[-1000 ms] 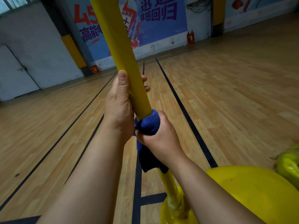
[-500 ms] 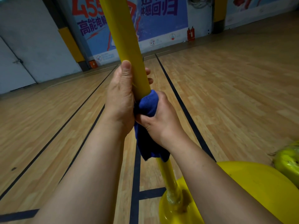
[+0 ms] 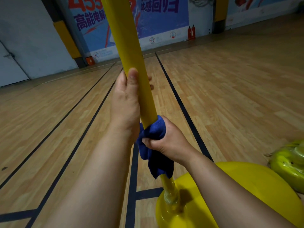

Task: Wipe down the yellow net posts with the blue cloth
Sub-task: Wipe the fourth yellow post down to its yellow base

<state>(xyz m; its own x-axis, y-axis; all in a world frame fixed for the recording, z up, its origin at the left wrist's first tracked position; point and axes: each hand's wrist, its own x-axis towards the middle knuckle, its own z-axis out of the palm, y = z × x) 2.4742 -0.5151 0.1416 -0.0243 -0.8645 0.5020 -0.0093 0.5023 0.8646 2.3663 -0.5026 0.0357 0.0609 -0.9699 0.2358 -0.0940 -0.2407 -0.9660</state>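
The right hand is gripping the blue cloth bunched around the yellow post, and it has slid back down from where it was half a second ago. The left hand is still clasping the bare post just above (thumb lying up along it). The post is standing in its yellow base on the wooden floor. Behind, a blue banner is showing "455" and "高能电解".
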